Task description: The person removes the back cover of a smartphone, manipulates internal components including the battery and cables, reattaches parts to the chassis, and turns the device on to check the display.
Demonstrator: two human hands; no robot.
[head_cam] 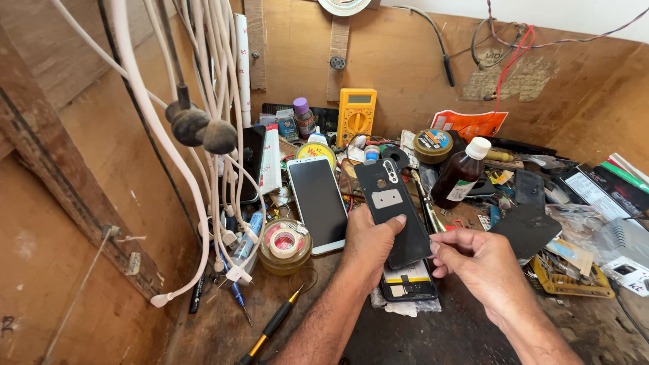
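Holding a black back cover [394, 209] in the left hand [368, 245], thumb pressed on its inner face with the fingers wrapped behind, tilted up over an opened phone [408, 280] lying on the bench [466, 331]. Right hand [481, 265] sits just beside the cover's lower edge, fingers curled loosely, fingertips at the edge though I can't tell if they grip it. White phone [318, 203] lies left of it, tape tub [284, 245] beside that, brown bottle [462, 174] behind.

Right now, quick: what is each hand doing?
Left hand: shut on the black plastic phone back cover, thumb on top.
Right hand: fingers curled, touching the cover's edge; grip cannot be told.
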